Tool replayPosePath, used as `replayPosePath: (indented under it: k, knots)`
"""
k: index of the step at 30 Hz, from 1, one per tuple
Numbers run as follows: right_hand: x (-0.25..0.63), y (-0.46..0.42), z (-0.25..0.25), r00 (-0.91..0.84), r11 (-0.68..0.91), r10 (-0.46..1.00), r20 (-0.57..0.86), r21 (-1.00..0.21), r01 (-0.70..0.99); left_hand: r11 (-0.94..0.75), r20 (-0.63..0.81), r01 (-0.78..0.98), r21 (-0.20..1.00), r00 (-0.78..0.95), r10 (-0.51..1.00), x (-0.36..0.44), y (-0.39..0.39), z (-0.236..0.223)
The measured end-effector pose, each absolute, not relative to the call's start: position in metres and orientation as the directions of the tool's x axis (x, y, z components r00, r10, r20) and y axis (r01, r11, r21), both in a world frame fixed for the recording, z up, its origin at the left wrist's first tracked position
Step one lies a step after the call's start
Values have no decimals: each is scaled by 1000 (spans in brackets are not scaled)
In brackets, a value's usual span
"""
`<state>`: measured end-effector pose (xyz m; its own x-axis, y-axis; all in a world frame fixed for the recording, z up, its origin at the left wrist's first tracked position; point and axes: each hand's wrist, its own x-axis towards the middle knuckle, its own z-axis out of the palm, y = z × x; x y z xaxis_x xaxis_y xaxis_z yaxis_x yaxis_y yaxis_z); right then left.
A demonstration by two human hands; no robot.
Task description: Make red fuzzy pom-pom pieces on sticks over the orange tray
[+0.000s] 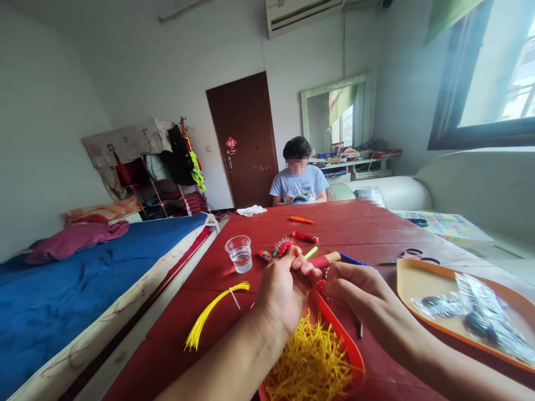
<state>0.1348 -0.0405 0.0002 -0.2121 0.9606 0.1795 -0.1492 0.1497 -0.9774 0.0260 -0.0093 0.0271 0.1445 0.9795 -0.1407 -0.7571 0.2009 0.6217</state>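
Note:
My left hand (288, 289) is closed, palm up, over the table, its thumb and fingers curled together. What it grips is mostly hidden. My right hand (355, 289) meets it from the right, closed in a pinch by a small red piece (321, 287) with pale specks, which shows between the hands. Just beyond the left thumb is a red pad stuck with silver pins (284, 245). A red and tan stick (328, 260) lies behind the fingers. Below the hands stands a red tray (355, 367) of yellow strands (317, 356).
A clear plastic cup (239, 256) of water and a tied yellow bundle (217, 312) are at left. Scissors (412, 254) and an orange tray (407, 273) with plastic packets (480, 312) are at right. A person (298, 178) sits across the red table (267, 223).

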Motion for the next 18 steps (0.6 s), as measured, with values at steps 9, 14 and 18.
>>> replayPosePath:
  k: [9, 14, 18]
  knots:
    - [127, -39, -3, -184, 101, 972, 144, -968, -228, 186, -114, -763, 619, 147, 983, 25, -10, 29]
    - [132, -30, -3, -292, 162, 935, 201, -975, -152, 165, -47, -750, 641, 176, 983, 23, -11, 26]
    - [134, -29, -4, -365, 179, 915, 171, -984, -12, 161, -55, -713, 682, 170, 984, 22, -12, 26]
